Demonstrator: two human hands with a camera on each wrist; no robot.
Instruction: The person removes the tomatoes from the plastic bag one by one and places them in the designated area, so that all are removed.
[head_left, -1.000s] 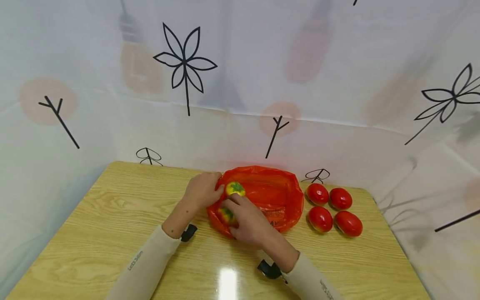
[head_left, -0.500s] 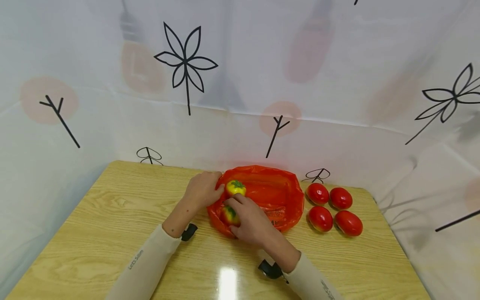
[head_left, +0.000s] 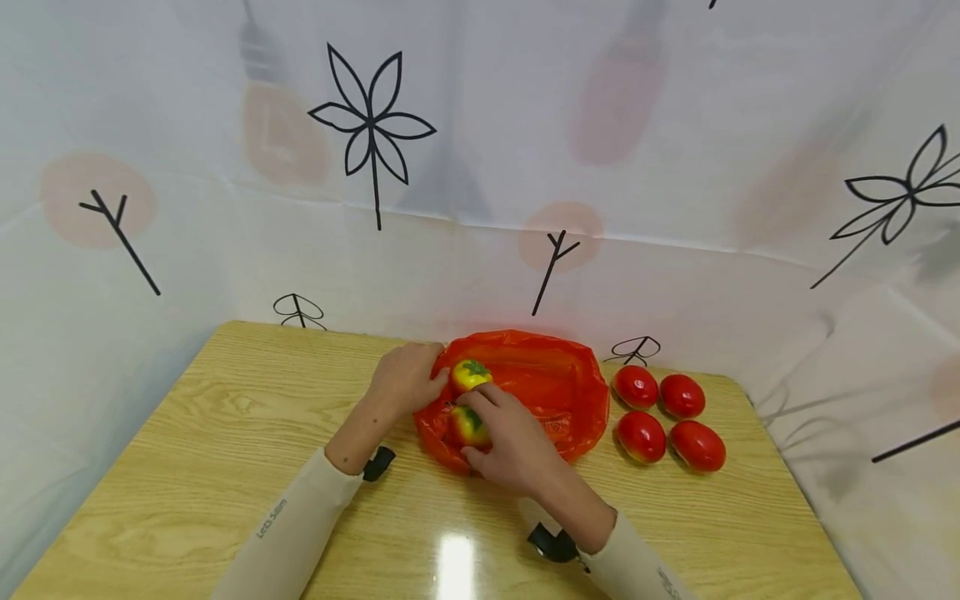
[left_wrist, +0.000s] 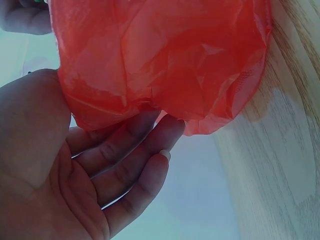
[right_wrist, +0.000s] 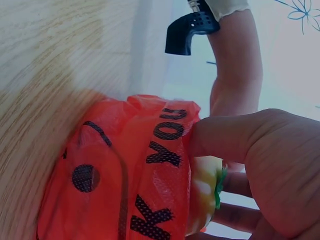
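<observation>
A red plastic bag (head_left: 525, 343) stands with its mouth spread wide near the back of the table. My left hand (head_left: 403, 379) holds its left rim; in the left wrist view the thumb is on one side of the red film (left_wrist: 165, 55) and curled fingertips are on the other. Inside the bag's left end, my right hand (head_left: 513, 437) grips a glossy red-and-yellow tomato (head_left: 468, 427) with a green leafy top. The right wrist view shows thumb and fingers around this tomato (right_wrist: 202, 187), just at the bag's rim. Right behind it sits another yellow tomato (head_left: 469, 372), leafy top up.
Several red tomatoes (head_left: 641, 437) lie in two rows just right of the bag. All stand on a light wooden table (head_left: 285, 392). A pale curtain (head_left: 480, 167) with printed plants hangs behind. Black wrist-worn pieces (head_left: 555, 543) stick out below both wrists.
The right hand has shifted slightly to the right with the tomato in it, which shows more now. The left hand stays at the bag's rim.
</observation>
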